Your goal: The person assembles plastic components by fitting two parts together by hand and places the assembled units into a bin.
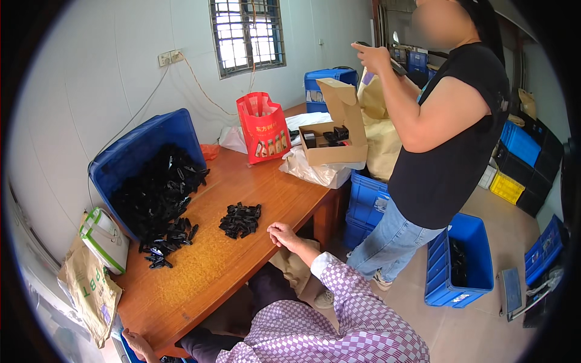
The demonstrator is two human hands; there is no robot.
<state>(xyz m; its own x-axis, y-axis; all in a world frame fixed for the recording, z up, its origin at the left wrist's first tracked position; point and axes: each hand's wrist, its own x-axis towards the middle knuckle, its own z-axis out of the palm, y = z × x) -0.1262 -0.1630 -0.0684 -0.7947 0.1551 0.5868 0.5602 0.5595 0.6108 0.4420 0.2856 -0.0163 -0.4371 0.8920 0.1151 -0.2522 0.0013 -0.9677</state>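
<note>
Close to the table's right-hand edge, my right hand (283, 235) has its fingers curled in. Whether anything small is inside them is hidden. Just left of it lies a small heap of black plastic pieces (240, 220) on the wooden table (206, 275). My left hand (139, 346) is down at the near left corner of the table, fingers stretched out along the edge, with no object seen in it. A tilted blue crate (192, 130) spills a large pile of similar black pieces (158, 190) onto the tabletop.
A red bag (264, 128) and an open cardboard box (334, 148) stand at the back. A person in black (451, 133) stands at right, holding a phone-like device. A blue bin (460, 260) sits on the floor. A white-green bag (104, 241) leans at left.
</note>
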